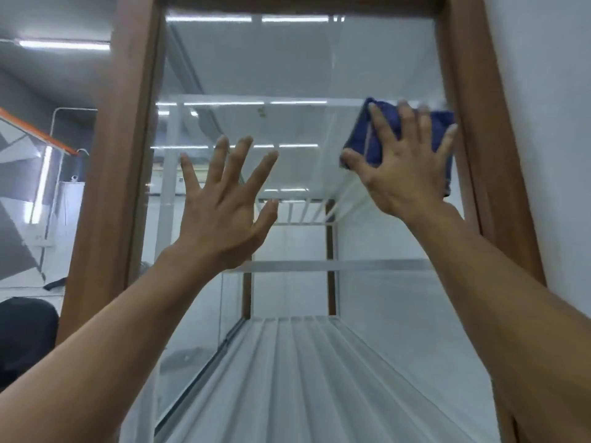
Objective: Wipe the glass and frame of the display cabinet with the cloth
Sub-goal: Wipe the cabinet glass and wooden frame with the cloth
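Note:
The display cabinet fills the view, with a brown wooden frame (110, 161) on both sides and a large glass pane (287, 65) between them. My right hand (404, 174) presses a folded blue cloth (363, 135) flat against the glass at the upper right, close to the right frame post (470, 100). Its fingers are spread over the cloth. My left hand (224, 209) is held up near the middle of the pane with fingers apart and nothing in it; I cannot tell whether it touches the glass.
Glass shelves (335, 266) and a ribbed white panel (307, 378) show inside the cabinet. A white wall (550, 123) runs right beside the cabinet. To the left are a dark object (25, 334) low down and an orange-edged glass panel (35, 145).

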Demonstrator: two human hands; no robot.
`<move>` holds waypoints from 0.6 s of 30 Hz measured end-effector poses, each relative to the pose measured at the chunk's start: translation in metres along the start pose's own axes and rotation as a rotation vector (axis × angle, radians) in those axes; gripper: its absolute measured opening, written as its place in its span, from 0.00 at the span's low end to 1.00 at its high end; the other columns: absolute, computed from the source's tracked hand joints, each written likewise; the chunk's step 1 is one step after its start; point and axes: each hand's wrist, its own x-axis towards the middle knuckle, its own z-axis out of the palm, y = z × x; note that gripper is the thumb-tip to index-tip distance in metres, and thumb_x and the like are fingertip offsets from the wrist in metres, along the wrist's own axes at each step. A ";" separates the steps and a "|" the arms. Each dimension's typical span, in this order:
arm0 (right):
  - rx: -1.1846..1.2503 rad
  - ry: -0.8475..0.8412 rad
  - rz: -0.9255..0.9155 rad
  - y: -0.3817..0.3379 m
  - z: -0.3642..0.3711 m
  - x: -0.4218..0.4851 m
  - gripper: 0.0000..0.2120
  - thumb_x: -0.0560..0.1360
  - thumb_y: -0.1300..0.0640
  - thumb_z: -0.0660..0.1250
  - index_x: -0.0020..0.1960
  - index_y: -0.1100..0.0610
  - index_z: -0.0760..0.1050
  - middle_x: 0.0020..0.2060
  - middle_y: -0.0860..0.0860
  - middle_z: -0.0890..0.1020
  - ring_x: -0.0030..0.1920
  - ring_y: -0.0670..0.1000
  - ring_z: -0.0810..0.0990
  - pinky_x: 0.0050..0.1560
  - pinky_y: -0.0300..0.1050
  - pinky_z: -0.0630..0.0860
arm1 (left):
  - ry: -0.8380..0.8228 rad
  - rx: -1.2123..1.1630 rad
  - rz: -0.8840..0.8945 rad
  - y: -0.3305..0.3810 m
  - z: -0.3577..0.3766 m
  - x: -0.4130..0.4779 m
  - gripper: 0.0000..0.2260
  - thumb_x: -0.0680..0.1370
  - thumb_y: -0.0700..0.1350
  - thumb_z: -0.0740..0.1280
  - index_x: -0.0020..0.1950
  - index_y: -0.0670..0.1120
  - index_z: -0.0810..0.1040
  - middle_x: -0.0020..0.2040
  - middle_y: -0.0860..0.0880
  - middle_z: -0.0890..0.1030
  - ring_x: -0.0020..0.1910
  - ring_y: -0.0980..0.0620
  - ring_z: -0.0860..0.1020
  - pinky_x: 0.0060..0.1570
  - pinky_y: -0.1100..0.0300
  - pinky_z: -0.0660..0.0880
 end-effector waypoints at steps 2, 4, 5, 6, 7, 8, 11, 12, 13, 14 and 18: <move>-0.031 -0.005 -0.111 -0.031 0.000 0.022 0.40 0.73 0.24 0.42 0.81 0.41 0.44 0.82 0.50 0.47 0.81 0.59 0.42 0.75 0.74 0.40 | -0.004 -0.007 -0.012 -0.009 -0.010 0.029 0.31 0.77 0.65 0.42 0.81 0.61 0.44 0.82 0.52 0.41 0.81 0.47 0.39 0.75 0.32 0.38; -0.046 -0.026 -0.389 -0.074 0.008 0.036 0.38 0.75 0.26 0.44 0.81 0.41 0.45 0.82 0.50 0.49 0.81 0.58 0.43 0.75 0.74 0.41 | -0.028 -0.001 -0.053 -0.022 -0.026 0.058 0.31 0.78 0.63 0.44 0.81 0.59 0.46 0.83 0.51 0.43 0.81 0.48 0.41 0.76 0.32 0.42; -0.041 -0.029 -0.455 -0.088 0.010 0.047 0.37 0.76 0.26 0.45 0.81 0.41 0.46 0.82 0.50 0.50 0.81 0.57 0.43 0.75 0.74 0.42 | -0.031 0.018 -0.079 -0.031 -0.036 0.070 0.31 0.78 0.62 0.45 0.81 0.58 0.48 0.83 0.50 0.46 0.82 0.47 0.44 0.76 0.32 0.46; -0.035 -0.032 -0.462 -0.096 0.010 0.062 0.37 0.77 0.27 0.46 0.81 0.41 0.47 0.82 0.49 0.51 0.81 0.57 0.44 0.75 0.73 0.42 | -0.024 0.058 -0.105 -0.042 -0.046 0.078 0.30 0.78 0.61 0.46 0.81 0.57 0.51 0.82 0.49 0.49 0.82 0.46 0.47 0.76 0.32 0.49; -0.022 -0.029 -0.439 -0.104 0.010 0.081 0.36 0.77 0.27 0.46 0.81 0.41 0.49 0.82 0.49 0.52 0.81 0.57 0.44 0.75 0.73 0.43 | -0.014 0.108 -0.123 -0.054 -0.055 0.084 0.30 0.78 0.61 0.47 0.80 0.57 0.54 0.82 0.47 0.53 0.81 0.45 0.51 0.76 0.32 0.50; -0.011 -0.033 -0.418 -0.112 0.008 0.099 0.36 0.77 0.27 0.47 0.81 0.42 0.50 0.82 0.49 0.52 0.81 0.57 0.45 0.75 0.73 0.43 | -0.005 0.144 -0.134 -0.066 -0.063 0.089 0.29 0.79 0.60 0.49 0.80 0.56 0.58 0.81 0.45 0.56 0.81 0.44 0.53 0.76 0.32 0.51; 0.046 -0.049 -0.430 -0.146 0.001 0.140 0.35 0.77 0.30 0.50 0.80 0.44 0.55 0.80 0.51 0.56 0.81 0.58 0.48 0.75 0.74 0.44 | -0.021 0.138 -0.125 -0.105 -0.081 0.106 0.27 0.79 0.58 0.52 0.77 0.52 0.65 0.79 0.43 0.60 0.80 0.41 0.57 0.76 0.34 0.52; 0.060 -0.049 -0.442 -0.159 0.001 0.150 0.34 0.77 0.31 0.51 0.80 0.45 0.56 0.80 0.51 0.58 0.81 0.58 0.49 0.75 0.74 0.44 | -0.031 0.127 -0.102 -0.116 -0.083 0.114 0.27 0.79 0.57 0.54 0.77 0.51 0.66 0.79 0.42 0.60 0.80 0.41 0.56 0.76 0.35 0.52; 0.069 -0.048 -0.452 -0.170 0.000 0.159 0.34 0.78 0.32 0.51 0.80 0.45 0.58 0.79 0.51 0.60 0.81 0.58 0.50 0.75 0.74 0.45 | -0.031 0.119 -0.066 -0.127 -0.085 0.123 0.27 0.79 0.55 0.55 0.78 0.50 0.66 0.80 0.41 0.59 0.80 0.40 0.55 0.77 0.36 0.52; 0.077 -0.051 -0.461 -0.181 -0.001 0.169 0.33 0.78 0.33 0.52 0.79 0.46 0.59 0.78 0.51 0.62 0.81 0.58 0.52 0.75 0.74 0.45 | -0.024 0.108 -0.027 -0.139 -0.088 0.133 0.27 0.79 0.54 0.56 0.78 0.50 0.66 0.80 0.40 0.58 0.80 0.40 0.54 0.77 0.37 0.51; 0.117 0.001 -0.438 -0.212 0.002 0.191 0.30 0.80 0.37 0.56 0.78 0.49 0.62 0.74 0.53 0.66 0.78 0.59 0.59 0.74 0.75 0.49 | -0.020 -0.015 -0.018 -0.191 -0.100 0.166 0.28 0.80 0.56 0.57 0.80 0.51 0.60 0.82 0.41 0.51 0.81 0.40 0.48 0.76 0.33 0.54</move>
